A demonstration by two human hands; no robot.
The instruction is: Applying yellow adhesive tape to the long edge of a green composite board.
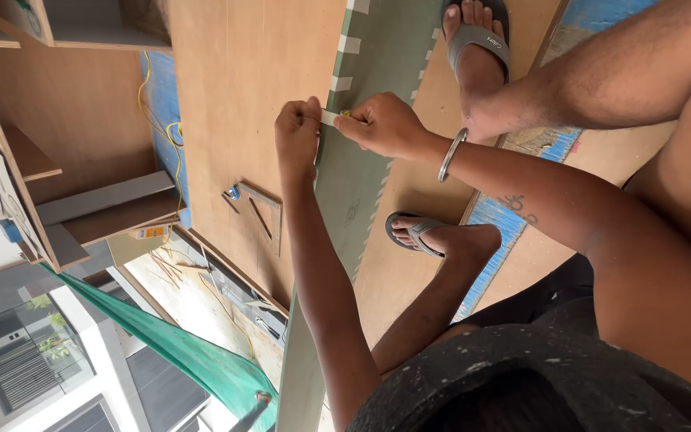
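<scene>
A: What's the setting?

B: A workshop floor laid with large brown plywood sheets (pixel 233 88), with open plywood cabinet carcasses (pixel 57 136) along one side and a green mesh net (pixel 193 360) beyond the edge, buildings showing past it.

A: And what lies in the middle?

B: A long grey-green laminate board (pixel 353 192) runs across the plywood, its two long edges dotted with short white strips of masking tape (pixel 344 82).

A: Where are the hands?

B: Both meet at one edge of that board. The left hand (pixel 297 136) is pinched shut, thumb and fingers pressing one end of a small white tape strip (pixel 329 117) onto the board's edge. The right hand (pixel 385 124), with a steel bangle (pixel 451 154) on its wrist, is closed on the other end of the same strip; something yellow shows at its fingertips, but I cannot tell what it is.

A: So the strip is on the board?

B: At its edge, stretched between the two hands, touching both.

A: Anything else nearby?

B: A triangular metal set square (pixel 261 212) lies flat on the plywood just beside the left forearm, apart from the board. A yellow cord (pixel 157 120) trails over a blue patch near the cabinets. The person's feet in grey sandals (pixel 417 232) rest on the plywood on the board's other side.
</scene>
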